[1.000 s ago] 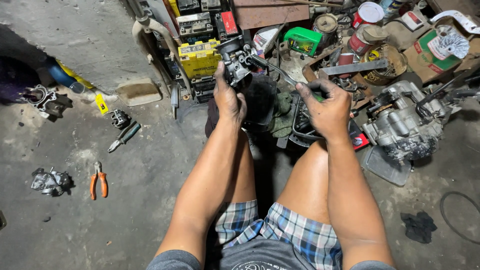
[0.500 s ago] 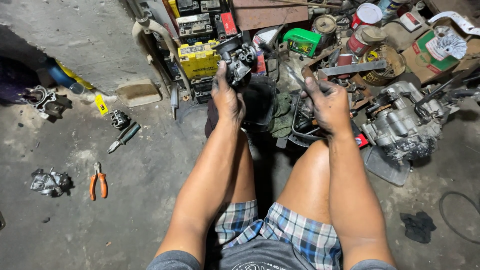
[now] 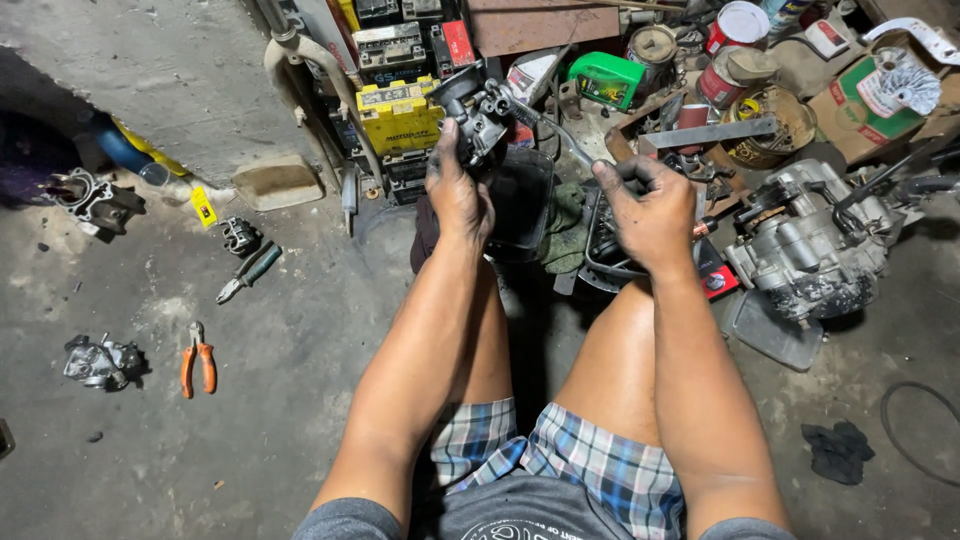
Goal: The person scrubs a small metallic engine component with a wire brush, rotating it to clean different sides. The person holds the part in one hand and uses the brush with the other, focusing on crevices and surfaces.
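Left hand (image 3: 458, 190) fingers clamping the carburetor (image 3: 478, 112) upright, right hand (image 3: 648, 205) fingers gripping a wrench (image 3: 556, 135) slanting up-left into it

Orange-handled pliers (image 3: 198, 366) lie on the concrete floor (image 3: 280, 400) at nine o'clock, a crumpled metal part (image 3: 102, 361) just beside them. A yellow battery (image 3: 398, 116) stands at twelve o'clock. A grey engine block (image 3: 810, 252) sits at three o'clock, a green container (image 3: 606, 80) at one o'clock, a dark rag (image 3: 838, 450) at four o'clock.
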